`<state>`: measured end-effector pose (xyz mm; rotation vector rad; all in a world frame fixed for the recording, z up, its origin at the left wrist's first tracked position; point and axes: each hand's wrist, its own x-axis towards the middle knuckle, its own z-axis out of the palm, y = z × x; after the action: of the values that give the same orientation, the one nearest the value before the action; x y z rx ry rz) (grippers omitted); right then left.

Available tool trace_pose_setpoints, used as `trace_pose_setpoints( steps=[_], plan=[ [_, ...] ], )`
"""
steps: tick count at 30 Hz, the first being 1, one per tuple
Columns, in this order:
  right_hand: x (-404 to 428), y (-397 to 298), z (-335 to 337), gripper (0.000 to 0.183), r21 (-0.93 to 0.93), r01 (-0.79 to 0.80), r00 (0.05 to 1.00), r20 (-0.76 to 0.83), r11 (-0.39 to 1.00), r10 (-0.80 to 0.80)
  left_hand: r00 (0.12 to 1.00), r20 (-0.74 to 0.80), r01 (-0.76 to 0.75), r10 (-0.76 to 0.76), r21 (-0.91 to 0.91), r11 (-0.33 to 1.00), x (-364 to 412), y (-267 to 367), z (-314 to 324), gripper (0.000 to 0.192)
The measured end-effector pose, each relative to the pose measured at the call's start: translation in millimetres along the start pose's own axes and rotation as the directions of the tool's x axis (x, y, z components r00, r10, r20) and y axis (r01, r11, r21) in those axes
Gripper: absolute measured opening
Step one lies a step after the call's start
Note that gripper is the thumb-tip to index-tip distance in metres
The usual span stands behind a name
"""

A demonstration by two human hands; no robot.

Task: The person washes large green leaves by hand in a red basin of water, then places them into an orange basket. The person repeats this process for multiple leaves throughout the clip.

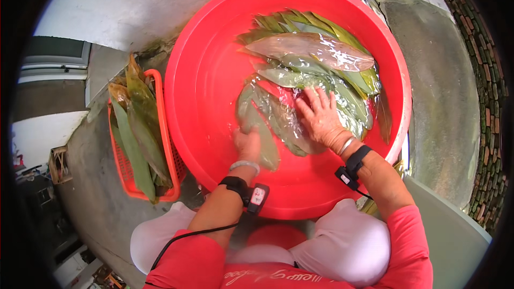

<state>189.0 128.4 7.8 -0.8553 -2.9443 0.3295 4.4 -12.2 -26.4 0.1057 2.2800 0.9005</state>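
A large round red plastic basin (200, 68) holds water and many long broad green leaves (349, 76). My left hand (247, 144) is in the water at the basin's near left, its thumb against the edge of a green leaf (263, 144) and its fingers hidden beneath it. To the right, my right hand (321, 118) rests with spread fingers on wet leaves near the middle of the basin. One brownish leaf (309, 48) lies on top of the pile at the far side.
An orange-red plastic basket (175, 176) with more long leaves (140, 128) stands on the concrete floor (92, 168) left of the basin. Behind rises a white wall (132, 4). A pale green panel (445, 224) is at the right, and brickwork (488, 128) lies farther right.
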Motion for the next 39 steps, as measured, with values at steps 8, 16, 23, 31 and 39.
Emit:
trace_pose_setpoints(
  steps=[8,16,23,31,39],
  plan=[
    [-12.4,-8.3,16.5,0.069,0.202,-0.148,0.986,0.104,0.968,0.129,0.920,0.389,0.290,-0.035,-0.621,0.728,0.1,-4.6,-7.8,0.028],
    [2.1,0.4,8.6,0.024,0.285,-0.497,0.800,0.515,0.819,0.306,0.813,0.576,0.453,-0.078,-0.544,0.707,-24.8,-4.1,-10.9,0.030],
    [18.0,4.4,-21.8,0.017,0.713,-0.449,0.892,0.399,0.539,0.214,0.922,0.386,0.224,-0.028,-0.474,0.852,-22.4,-13.0,-5.2,0.029],
    [-6.4,-68.3,-13.4,0.022,0.492,-0.026,0.976,0.200,0.870,-0.084,0.874,0.482,0.403,-0.067,-0.640,0.655,-51.5,8.7,1.5,0.018],
    [-3.4,-16.1,11.4,0.029,0.294,-0.343,0.908,0.347,0.892,0.234,0.948,0.318,0.191,-0.015,-0.529,0.827,-24.5,-13.1,-6.1,0.017]
  ],
)
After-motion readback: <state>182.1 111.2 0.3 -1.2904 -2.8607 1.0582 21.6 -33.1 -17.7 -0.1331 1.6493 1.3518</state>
